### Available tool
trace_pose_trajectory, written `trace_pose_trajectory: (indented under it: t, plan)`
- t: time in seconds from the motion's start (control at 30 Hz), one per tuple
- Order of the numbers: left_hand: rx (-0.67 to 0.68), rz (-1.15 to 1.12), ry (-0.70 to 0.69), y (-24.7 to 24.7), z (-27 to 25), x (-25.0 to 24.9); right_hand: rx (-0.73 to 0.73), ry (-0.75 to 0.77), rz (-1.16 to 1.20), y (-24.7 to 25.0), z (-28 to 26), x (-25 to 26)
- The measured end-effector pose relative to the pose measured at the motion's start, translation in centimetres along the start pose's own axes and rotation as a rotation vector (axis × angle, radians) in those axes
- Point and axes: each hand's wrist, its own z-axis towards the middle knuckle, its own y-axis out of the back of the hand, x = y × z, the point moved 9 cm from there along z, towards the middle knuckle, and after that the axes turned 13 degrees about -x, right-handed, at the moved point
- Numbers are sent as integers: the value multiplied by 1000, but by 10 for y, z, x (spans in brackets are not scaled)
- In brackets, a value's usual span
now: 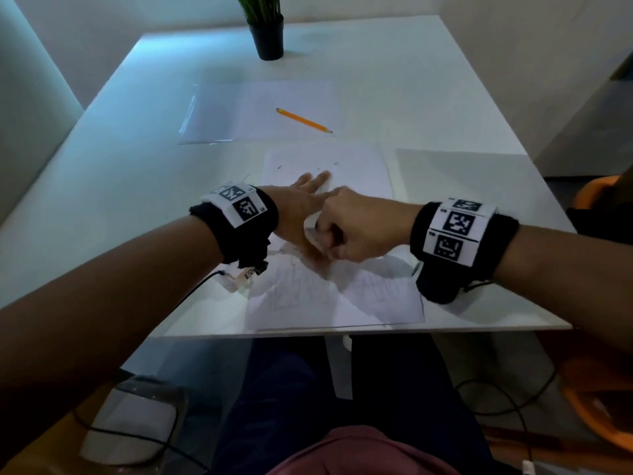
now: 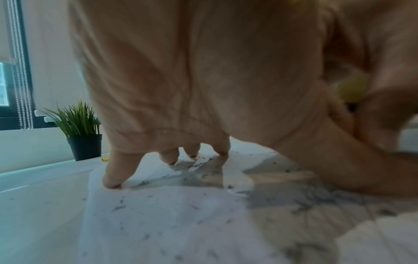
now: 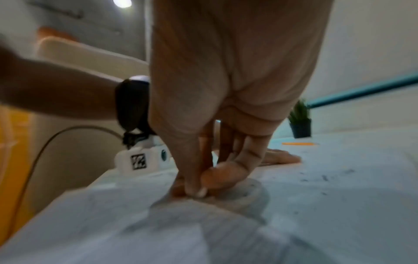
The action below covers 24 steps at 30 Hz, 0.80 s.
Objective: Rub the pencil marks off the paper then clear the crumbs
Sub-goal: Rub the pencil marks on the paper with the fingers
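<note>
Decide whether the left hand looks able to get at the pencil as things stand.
Probably yes. The pencil lies uncovered on the plastic sheet beyond the paper, nothing between. But the left hand is pressing that paper flat, so it would have to let go first.

A glossy white rectangular table carries a white paper sheet strewn with dark crumbs at its near edge, a clear plastic sleeve mid-table under a yellow pencil, and a black potted plant at the far edge.
</note>
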Motion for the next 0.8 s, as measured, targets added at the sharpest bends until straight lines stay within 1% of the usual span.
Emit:
trace_pose_trajectory:
  t: [0.03,0.07,0.13,0.17,0.2,0.23,0.3,0.33,0.37,0.43,0.47,0.5,0.53,0.6,0.63,0.67,0.73,0.8]
  plan:
    - [2,3,12,2,-2,0,22,7,2,-2,-2,0]
    - [0,10,6,5,-5,-4,-17,-24,-14,7,0,-10]
    - [2,18,25,10,-9,-6,-170,-121,-40,36,10,-41]
    - [6,6,52,9,-9,-3,-203,-142,-49,41,11,-48]
    - [6,0,62,7,-8,0,-194,-135,-61,39,10,-45]
    - [3,-5,63,6,-6,1,-149,-91,-69,30,8,-33]
    - [2,-6,55,0,-2,5,-3,7,-41,3,-2,-4]
    - [-2,5,51,0,0,6,29,16,-49,0,-4,-3]
    - [-6,19,45,0,0,6,3,-8,-73,8,-1,-12]
    - [-6,11,51,3,-3,5,-130,-118,-97,35,8,-46]
    - [4,5,60,4,-5,4,-163,-154,-91,42,8,-56]
    - [2,-3,65,5,-6,4,-170,-157,-82,41,7,-56]
    - [-10,-4,50,5,-5,4,-145,-122,-75,35,5,-45]
    - [-5,-5,43,4,-4,3,-27,-28,-37,12,-4,-16]
    - [2,-1,49,4,-5,3,12,-21,-22,7,-6,-13]
    - [5,1,58,4,-5,4,8,-43,-31,11,-3,-19]
    - [8,7,65,7,-8,3,-89,-125,-67,33,8,-45]
    - [10,2,57,6,-6,3,-142,-139,-81,40,12,-51]
